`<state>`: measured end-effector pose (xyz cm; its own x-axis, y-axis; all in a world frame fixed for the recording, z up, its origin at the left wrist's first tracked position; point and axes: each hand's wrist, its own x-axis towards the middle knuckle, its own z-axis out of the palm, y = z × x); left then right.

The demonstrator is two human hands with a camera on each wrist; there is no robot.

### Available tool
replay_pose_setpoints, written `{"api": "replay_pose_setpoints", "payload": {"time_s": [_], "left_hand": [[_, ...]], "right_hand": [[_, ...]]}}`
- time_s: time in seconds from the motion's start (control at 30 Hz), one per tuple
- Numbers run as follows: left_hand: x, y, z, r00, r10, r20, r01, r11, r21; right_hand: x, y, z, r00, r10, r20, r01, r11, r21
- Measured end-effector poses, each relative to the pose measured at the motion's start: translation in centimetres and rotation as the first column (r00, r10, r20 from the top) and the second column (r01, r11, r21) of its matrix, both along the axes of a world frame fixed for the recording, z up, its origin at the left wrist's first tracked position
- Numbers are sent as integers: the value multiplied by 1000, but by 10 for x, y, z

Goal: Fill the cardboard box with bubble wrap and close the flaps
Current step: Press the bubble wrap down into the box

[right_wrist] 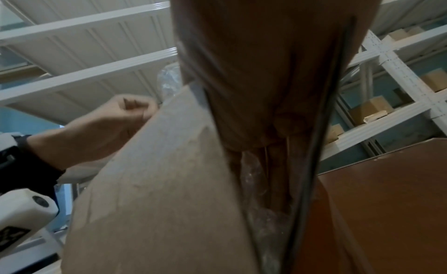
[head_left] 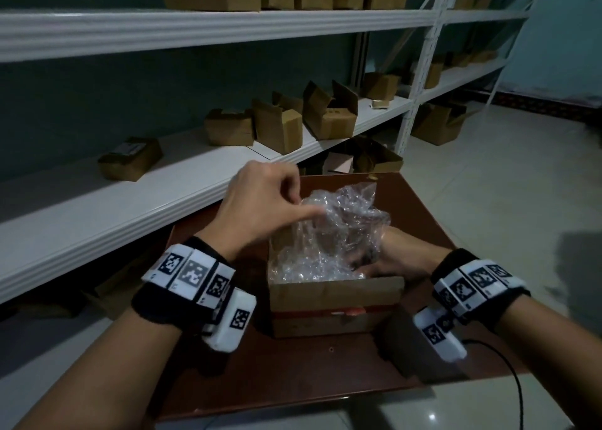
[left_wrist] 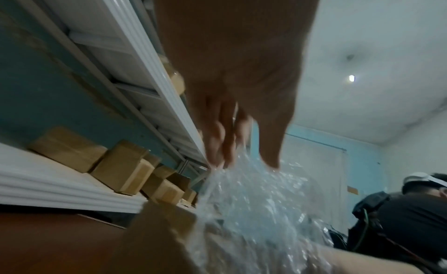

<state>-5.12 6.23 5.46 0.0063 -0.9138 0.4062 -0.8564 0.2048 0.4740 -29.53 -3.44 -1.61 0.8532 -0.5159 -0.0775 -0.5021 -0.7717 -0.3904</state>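
Note:
An open cardboard box [head_left: 335, 302] with a red tape band stands on a brown table [head_left: 293, 374]. Crumpled clear bubble wrap [head_left: 342, 221] bulges above its rim. My left hand [head_left: 306, 206] is over the box's back left and pinches the top of the wrap [left_wrist: 254, 201] between thumb and fingers [left_wrist: 225, 159]. My right hand [head_left: 384, 260] reaches in at the box's right side and grips the lower wrap, with its fingertips hidden under the plastic. In the right wrist view the box wall [right_wrist: 157, 182] fills the foreground and wrap [right_wrist: 254, 182] shows inside.
White metal shelving [head_left: 163, 182] runs along the left and back, holding several small cardboard boxes [head_left: 277, 126]. More boxes sit low on the floor behind the table [head_left: 374, 159]. Tiled floor [head_left: 488, 201] lies to the right. A black cable [head_left: 508, 380] trails off the table's front right.

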Motion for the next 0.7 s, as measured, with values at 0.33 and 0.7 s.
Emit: {"api": "replay_pose_setpoints", "payload": {"time_s": [0.33, 0.7], "left_hand": [[-10, -17, -28, 968, -250, -32, 250, 968, 3], [-6, -18, -36, 930, -342, -137, 345, 939, -5]], "right_hand": [[-3, -1, -6, 995, -76, 61, 71, 995, 73], [-2, -5, -9, 971, -206, 124, 181, 966, 185]]}}
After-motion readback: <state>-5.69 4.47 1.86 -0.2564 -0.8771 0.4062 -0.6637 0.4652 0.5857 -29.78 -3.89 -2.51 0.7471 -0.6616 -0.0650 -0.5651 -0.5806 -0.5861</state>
